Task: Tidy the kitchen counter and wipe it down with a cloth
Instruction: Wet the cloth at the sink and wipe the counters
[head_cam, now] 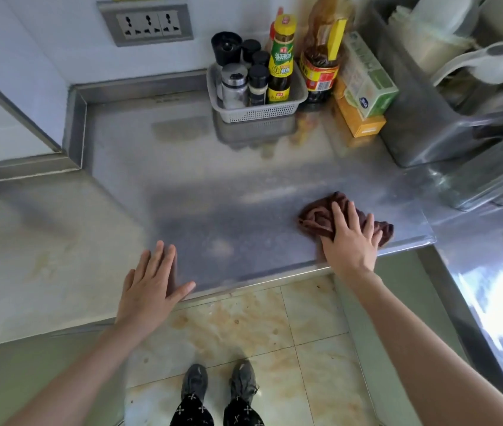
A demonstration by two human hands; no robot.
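While cloth (318, 219) wipes, bottle labels (280, 61) blur unreadably.

Open middle: the counter (213, 179) lies bare from the left wall to the steel box.
Back edge: grey basket (256, 113) of bottles, oil bottle (321, 56), stacked cartons (364, 96).
Right: steel box (422, 127) blocks passage.
Front right: crumpled cloth (314, 219) near the edge.
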